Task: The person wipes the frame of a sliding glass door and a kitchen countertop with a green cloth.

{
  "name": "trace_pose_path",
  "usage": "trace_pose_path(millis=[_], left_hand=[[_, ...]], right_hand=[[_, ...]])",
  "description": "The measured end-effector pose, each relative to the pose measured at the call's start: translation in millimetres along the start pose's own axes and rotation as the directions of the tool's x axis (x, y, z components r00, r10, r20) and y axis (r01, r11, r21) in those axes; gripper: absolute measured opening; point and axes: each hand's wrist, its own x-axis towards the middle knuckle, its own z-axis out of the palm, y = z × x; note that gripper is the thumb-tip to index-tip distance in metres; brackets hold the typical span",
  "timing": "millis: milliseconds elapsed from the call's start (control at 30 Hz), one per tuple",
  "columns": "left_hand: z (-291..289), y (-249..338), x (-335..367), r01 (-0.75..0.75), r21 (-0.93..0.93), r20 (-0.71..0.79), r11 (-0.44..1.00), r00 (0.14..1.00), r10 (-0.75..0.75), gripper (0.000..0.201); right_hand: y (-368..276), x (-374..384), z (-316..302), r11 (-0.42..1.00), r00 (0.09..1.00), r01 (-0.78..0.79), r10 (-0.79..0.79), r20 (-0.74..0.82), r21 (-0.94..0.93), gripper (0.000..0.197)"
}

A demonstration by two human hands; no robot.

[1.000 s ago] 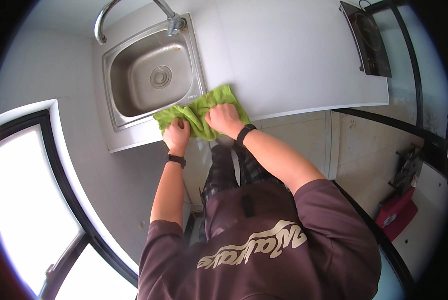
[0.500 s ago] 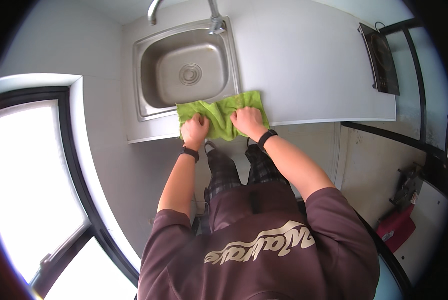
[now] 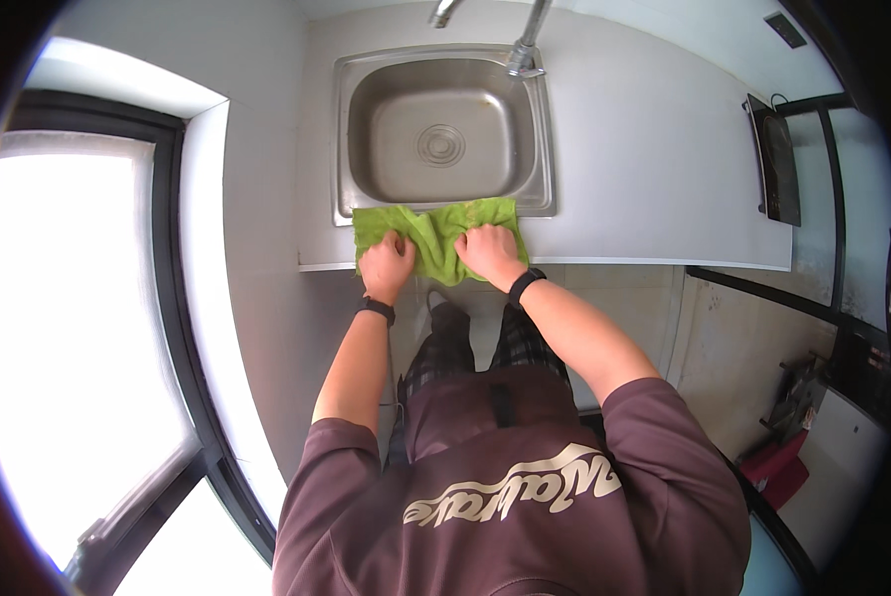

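Observation:
A green cloth (image 3: 435, 233) is spread between my two hands, over the front rim of the steel sink (image 3: 542, 149) and the counter's front edge. My left hand (image 3: 387, 266) is closed on the cloth's left part, knuckles up. On the right part, my right hand (image 3: 491, 252) grips it with curled fingers. Folds run through the cloth between the hands, and its lower side hangs past the counter edge. Both wrists wear a dark band. The sink basin shows a round drain (image 3: 440, 146) at its bottom.
A chrome faucet (image 3: 528, 58) rises behind the sink. The pale counter (image 3: 644, 169) stretches to the right, where a black cooktop (image 3: 775, 164) leans upright at its end. A bright window with a dark frame (image 3: 167, 248) stands at my left.
The sink and counter have shifted right and slightly down in view, while both hands and the cloth keep nearly the same place in the picture. Both hands still grip the cloth.

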Motion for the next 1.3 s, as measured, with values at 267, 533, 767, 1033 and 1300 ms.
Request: trace_pose_path(millis=[267,533,767,1033,1300], left_hand=[[-21.2,-54.1,8.0,0.012,-0.029,-0.041,1.0,0.999,-0.013,0.025],[-38.2,-93.6,11.7,0.156,0.01,-0.037,0.988,0.987,-0.155,0.028],[-39.8,-83.5,15.1,0.255,-0.035,-0.089,0.966,0.962,-0.257,0.045],[-32.8,-69.9,8.2,0.294,0.002,-0.063,0.956,0.954,-0.293,0.043],[9.0,-9.0,-13.7,0.082,-0.15,-0.058,0.985,0.994,-0.092,0.035]], right_hand=[[-56.1,19.0,17.4,0.999,0.998,0.034,-0.034,0.053,0.007,0.036],[-100.7,36.1,30.6,0.997,0.985,0.073,-0.074,0.155,0.011,0.036],[-105.6,41.6,34.3,0.987,0.978,0.158,-0.158,0.133,0.015,0.036],[-92.9,27.2,30.7,0.985,0.978,0.172,-0.174,0.116,0.021,0.035],[-45.6,0.5,14.7,0.99,0.982,0.138,-0.141,0.125,0.033,0.032]])
